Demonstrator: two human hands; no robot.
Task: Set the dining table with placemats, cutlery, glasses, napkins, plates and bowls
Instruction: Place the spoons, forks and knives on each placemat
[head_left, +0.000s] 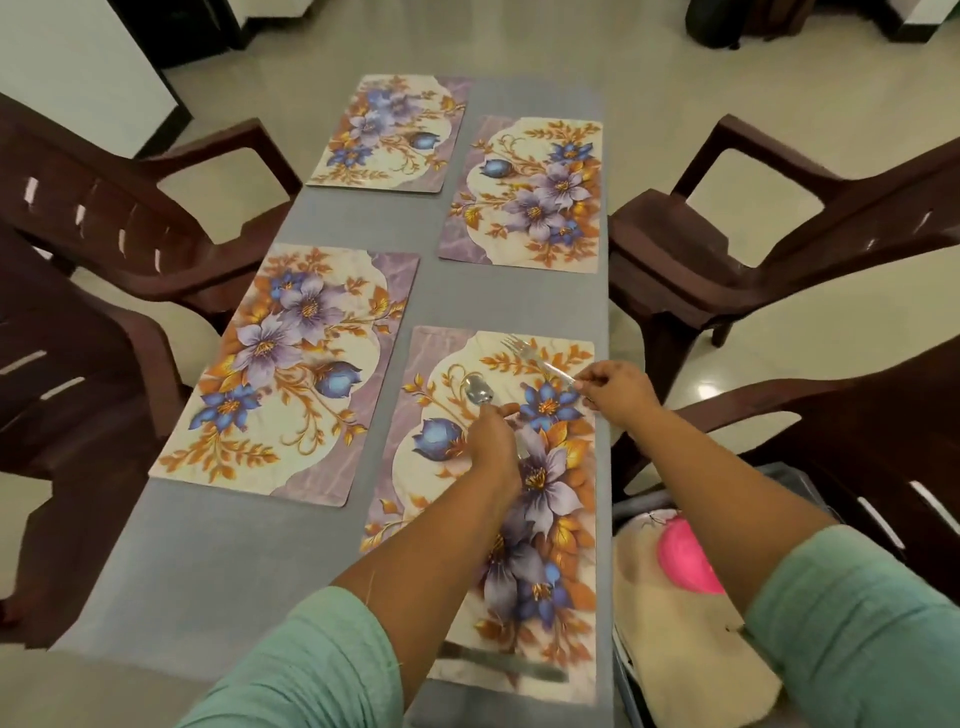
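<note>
As seen from the head camera, the scene is listed below.
Surface (218, 561): a long grey top, flanked by dark brown chairs (779, 249) on both sides.
Mats: four floral mats are laid in two columns; far-left mat (389, 132), far-right mat (524, 195), near-left mat (283, 374), near-right mat (447, 525).
Left hand (491, 439): closed on the handle of a spoon (478, 392), whose bowl is pointed toward the far end and held over the near-right mat.
Right hand (615, 389): pinched on the handle end of a fork (535, 356), by the right edge of the surface.
Fork: tines are pointed to the far left, over the far-right corner of the near-right mat; contact with the mat cannot be told.
Knife (501, 665): blurred, lying across the near edge of the near-right mat.
Sleeves (311, 670): light green, seen on both arms.
Right of the surface: a cream cloth (675, 639) and a pink item (685, 561) are seen in a container, kind unclear.
</note>
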